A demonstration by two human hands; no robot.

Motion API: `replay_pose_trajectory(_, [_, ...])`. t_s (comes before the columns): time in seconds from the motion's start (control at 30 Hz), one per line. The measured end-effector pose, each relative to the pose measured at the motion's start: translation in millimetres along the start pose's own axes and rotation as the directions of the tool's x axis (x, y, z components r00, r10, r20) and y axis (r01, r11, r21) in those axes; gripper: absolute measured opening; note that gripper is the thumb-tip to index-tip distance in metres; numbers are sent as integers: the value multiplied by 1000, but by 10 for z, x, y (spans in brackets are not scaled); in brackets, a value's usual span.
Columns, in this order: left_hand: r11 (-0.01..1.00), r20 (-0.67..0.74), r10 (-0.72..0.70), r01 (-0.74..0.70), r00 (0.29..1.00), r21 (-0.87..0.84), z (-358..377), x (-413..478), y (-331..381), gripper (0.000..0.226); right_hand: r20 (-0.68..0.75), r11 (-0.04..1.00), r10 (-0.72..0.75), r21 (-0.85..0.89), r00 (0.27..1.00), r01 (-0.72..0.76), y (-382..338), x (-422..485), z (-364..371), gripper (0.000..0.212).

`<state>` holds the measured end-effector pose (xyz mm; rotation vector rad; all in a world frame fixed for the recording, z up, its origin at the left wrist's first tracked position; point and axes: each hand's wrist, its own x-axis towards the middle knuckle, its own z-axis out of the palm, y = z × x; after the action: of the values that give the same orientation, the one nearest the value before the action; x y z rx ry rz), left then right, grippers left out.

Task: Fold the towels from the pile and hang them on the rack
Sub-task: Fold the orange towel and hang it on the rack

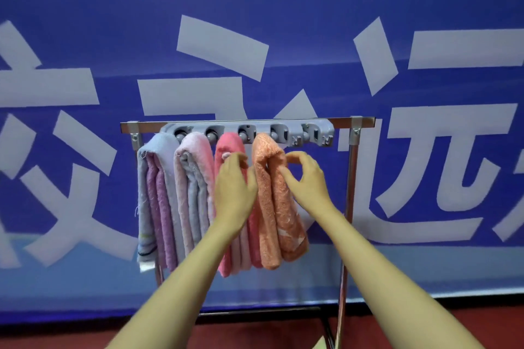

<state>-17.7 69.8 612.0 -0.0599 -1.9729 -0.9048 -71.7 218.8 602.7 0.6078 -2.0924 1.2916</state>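
While both arms reach in at chest height, I log the work at the rack (351, 178), a chrome frame carrying a grey peg bar (283, 126) under its top rail. Four folded towels hang side by side from the pegs: a lavender-blue towel (158, 178) at the left end, then a pale pink towel (195, 167), a coral-pink towel (226, 147), and an orange towel (269, 207) on the fourth peg. The right hand (307, 181) has thumb and curled forefinger closed on the orange towel's right edge just under the top fold, likely to pull the drape square so both halves hang even. The left hand (234, 190) sits in the gap between the coral-pink and orange towels, back toward the camera and fingertips curled near the tops; I cannot tell whether it grips cloth or only steadies the neighbour against being dragged. The orange towel hangs slightly skewed, its lower end swinging right, which may explain the two-handed adjustment. One free peg (313, 133) is left at the right end of the bar. The pile is out of view, so I cannot count what is left; I judge the hanging nearly done. Behind everything hangs a blue banner (283, 8) with large white characters.
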Motion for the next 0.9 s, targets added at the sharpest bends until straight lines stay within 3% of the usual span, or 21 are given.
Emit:
replay_pose_trajectory(0.07, [984, 94, -138, 125, 986, 130, 98, -260, -73, 16, -20, 997, 71, -29, 997, -71, 165, -174, 137, 30])
replay_pose_trajectory(0.17, [928, 178, -254, 187, 951, 324, 224, -462, -154, 29, -49, 972, 204, -112, 978, -209, 356, -348, 263, 43])
replay_pose_trajectory(0.37, [882, 254, -324, 194, 911, 430, 459, -679, -335, 35, -22, 908, 303, -296, 953, -296, 636, -562, 462, 46])
replay_pose_trajectory(0.57, [868, 292, -388, 240, 874, 434, 628, -840, -442, 37, -11, 886, 348, -324, 938, -332, 948, -805, 581, 25])
replay_pose_trajectory(0.7, [878, 299, -403, 272, 865, 394, 761, -788, -393, 21, -130, 887, 320, -306, 939, -345, 1078, -768, 406, 12])
replay_pose_trajectory(0.8, [907, 320, -379, 281, 868, 313, 844, -824, -274, 17, -214, 881, 263, -344, 941, -324, 1145, -732, 229, 15])
replay_pose_trajectory(0.9, [927, 314, -332, 245, 890, 286, 846, -900, -244, 20, -182, 877, 200, -406, 963, -258, 1160, -807, 249, 21])
